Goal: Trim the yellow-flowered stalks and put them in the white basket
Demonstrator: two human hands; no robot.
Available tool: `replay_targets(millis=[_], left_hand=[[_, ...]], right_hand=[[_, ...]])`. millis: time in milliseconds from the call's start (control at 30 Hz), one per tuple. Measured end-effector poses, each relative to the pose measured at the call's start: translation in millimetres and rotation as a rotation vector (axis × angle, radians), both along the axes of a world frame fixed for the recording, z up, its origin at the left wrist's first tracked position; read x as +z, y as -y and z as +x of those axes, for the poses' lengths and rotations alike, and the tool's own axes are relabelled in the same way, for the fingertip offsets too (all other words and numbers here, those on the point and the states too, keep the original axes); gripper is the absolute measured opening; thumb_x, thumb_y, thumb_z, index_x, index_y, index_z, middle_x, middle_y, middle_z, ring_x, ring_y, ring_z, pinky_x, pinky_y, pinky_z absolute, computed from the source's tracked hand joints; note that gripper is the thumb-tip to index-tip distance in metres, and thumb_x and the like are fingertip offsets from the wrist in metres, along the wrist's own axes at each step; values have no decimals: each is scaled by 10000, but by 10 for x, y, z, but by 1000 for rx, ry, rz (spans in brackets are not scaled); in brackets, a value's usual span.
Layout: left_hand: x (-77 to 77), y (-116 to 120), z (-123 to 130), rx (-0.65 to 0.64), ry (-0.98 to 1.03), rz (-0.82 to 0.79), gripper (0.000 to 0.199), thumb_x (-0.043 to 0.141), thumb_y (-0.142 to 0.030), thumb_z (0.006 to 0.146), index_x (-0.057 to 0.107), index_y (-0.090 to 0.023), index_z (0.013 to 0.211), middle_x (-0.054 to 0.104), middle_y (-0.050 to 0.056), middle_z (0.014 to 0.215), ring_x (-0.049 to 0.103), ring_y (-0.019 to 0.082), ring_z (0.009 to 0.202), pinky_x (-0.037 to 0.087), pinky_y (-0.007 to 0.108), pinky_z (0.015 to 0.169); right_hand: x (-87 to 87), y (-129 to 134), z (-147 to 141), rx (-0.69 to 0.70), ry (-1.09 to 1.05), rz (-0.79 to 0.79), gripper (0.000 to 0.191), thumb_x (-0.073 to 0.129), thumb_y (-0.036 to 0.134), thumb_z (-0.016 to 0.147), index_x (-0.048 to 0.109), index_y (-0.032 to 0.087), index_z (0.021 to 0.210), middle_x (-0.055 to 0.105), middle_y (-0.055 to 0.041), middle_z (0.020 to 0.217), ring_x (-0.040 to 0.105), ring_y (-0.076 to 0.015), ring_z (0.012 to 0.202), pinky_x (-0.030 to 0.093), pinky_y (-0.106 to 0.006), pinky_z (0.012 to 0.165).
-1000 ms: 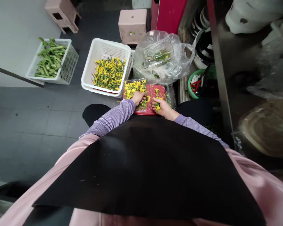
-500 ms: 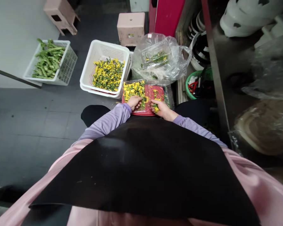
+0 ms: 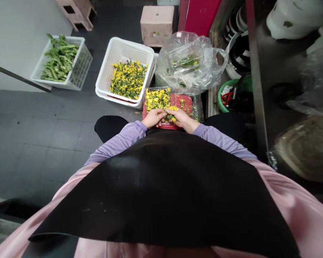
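Note:
My left hand (image 3: 154,118) and my right hand (image 3: 181,119) meet over a red surface (image 3: 169,125) in front of my lap. Both are closed on small yellow flowers with green stems (image 3: 172,117), the fingertips nearly touching. Just beyond my left hand, a clear plastic box (image 3: 158,99) is filled with yellow flowers. Right of it, loose flowers and green bits (image 3: 185,104) lie scattered on the red surface. A clear lid-like piece (image 3: 198,104) sits at the right edge with green scraps in it.
A white basket (image 3: 104,80) of yellow flowers stands beyond the box. Another white basket (image 3: 82,61) holds thick green stems. A clear plastic bag (image 3: 212,73) with a box on top lies ahead. There are pink stools (image 3: 156,25), a green basket (image 3: 220,98) and a metal shelf edge (image 3: 255,79) at right.
My hands, apart before, have come together, the right moving left with its flowers toward the left. The camera view has shifted slightly.

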State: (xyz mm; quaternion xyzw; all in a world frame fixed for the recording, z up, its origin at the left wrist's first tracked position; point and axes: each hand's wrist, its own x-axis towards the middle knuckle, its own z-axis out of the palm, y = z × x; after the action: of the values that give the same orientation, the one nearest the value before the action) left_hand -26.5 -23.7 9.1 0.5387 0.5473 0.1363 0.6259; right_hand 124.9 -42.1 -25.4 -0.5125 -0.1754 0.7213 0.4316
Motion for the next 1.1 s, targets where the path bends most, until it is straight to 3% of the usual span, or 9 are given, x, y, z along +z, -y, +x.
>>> replay_targets(millis=[167,400,633,900,1100], left_hand=[[-10,-42,-40,-10,105,-112,274,478,-116,1060,582,-137,808,637,-37,602,536,44,363,364,157,372],[-37,-42,-80,-25,123,-104,240,516,-52,1023,649,-104,830,635,-41,584,527,32,372,369,144,371],[-41,-8,-62,-43,170,-117,249,576,-68,996,669,-97,767,646,-26,579,516,34,373,399,165,384],[1,-69,-67,98,132,-79,198,619,-92,984,697,-99,802,636,-33,575,505,23,380,364,154,388],[25,11,54,-29,168,-47,224,664,-136,975,640,-120,752,607,-54,550,485,17,372,360,145,401]], right_hand=[[4,44,65,-9,-1,28,194,843,155,822,681,125,719,645,2,593,548,-78,508,368,-187,431],[61,39,94,-112,-30,32,227,825,135,832,631,149,716,592,28,575,508,-77,512,363,-189,436],[31,57,96,-88,-50,58,252,835,167,838,610,159,725,571,31,577,507,-85,522,374,-195,452],[-1,42,240,-174,-28,96,376,912,282,753,549,194,719,528,51,579,470,-86,524,347,-212,453],[-65,91,144,-143,102,244,431,916,424,731,539,217,705,546,40,565,513,-124,548,408,-257,500]])
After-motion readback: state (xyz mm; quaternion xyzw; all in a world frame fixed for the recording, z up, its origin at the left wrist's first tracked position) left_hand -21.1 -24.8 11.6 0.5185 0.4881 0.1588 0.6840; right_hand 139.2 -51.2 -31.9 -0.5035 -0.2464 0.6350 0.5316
